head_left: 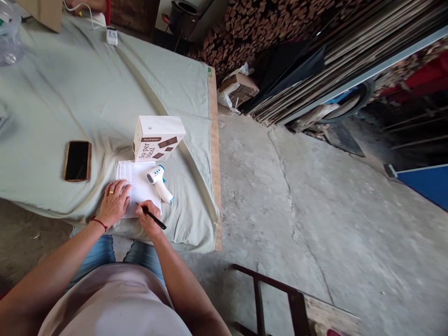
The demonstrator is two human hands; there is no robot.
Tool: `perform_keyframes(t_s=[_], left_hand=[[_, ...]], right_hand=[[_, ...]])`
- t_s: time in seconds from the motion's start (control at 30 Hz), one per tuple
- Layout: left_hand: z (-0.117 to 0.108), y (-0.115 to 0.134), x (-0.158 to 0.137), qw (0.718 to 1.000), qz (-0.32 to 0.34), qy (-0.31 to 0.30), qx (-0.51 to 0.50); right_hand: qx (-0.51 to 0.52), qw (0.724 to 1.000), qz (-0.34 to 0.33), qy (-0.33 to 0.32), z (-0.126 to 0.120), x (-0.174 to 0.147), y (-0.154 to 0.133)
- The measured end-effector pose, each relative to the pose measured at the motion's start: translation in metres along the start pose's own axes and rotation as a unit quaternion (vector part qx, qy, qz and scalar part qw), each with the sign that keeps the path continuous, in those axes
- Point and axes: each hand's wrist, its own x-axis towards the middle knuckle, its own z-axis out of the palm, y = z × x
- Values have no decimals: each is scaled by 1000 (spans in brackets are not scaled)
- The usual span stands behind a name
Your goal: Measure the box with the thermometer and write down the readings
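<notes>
A black pen [154, 217] is gripped in my right hand [148, 219], its tip on a sheet of white paper [139, 179]. My left hand [114, 204] lies flat on the paper's left side, fingers stretched out, with a ring on one finger. Rows of small writing run down the left part of the sheet; I cannot read them. On the sheet's right side rests a white and blue infrared thermometer [160, 183]. Just behind the paper stands a white box [159, 139] marked "Super Meal".
A phone [77, 160] lies left of the paper on the cloth-covered table [105, 93]. Farther back are a small white device [112, 36], a clear plastic container [10, 32] and another person's hand [87, 5]. A dark metal frame [273, 298] stands on the floor at right.
</notes>
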Motion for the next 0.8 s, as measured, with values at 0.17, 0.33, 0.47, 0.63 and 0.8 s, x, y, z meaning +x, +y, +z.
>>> perform_keyframes(t_s=[0.17,0.33,0.47,0.63,0.8], left_hand=[[1,1,0,1000,-2,-4,0],[-1,-2,0,1000,0,-1,-2],[-5,-20,23,999,-13,-28,-16],[-2,-48,96,994,-67,24,-85],[7,-54,149,979,-138,29,-145]], right_hand=[[-2,1000,-5,-4,2,0,0],[20,996,-5,86,0,-6,-1],[42,989,-31,139,-16,-3,1],[4,984,-27,178,-37,26,11],[-57,986,-50,146,-36,55,25]])
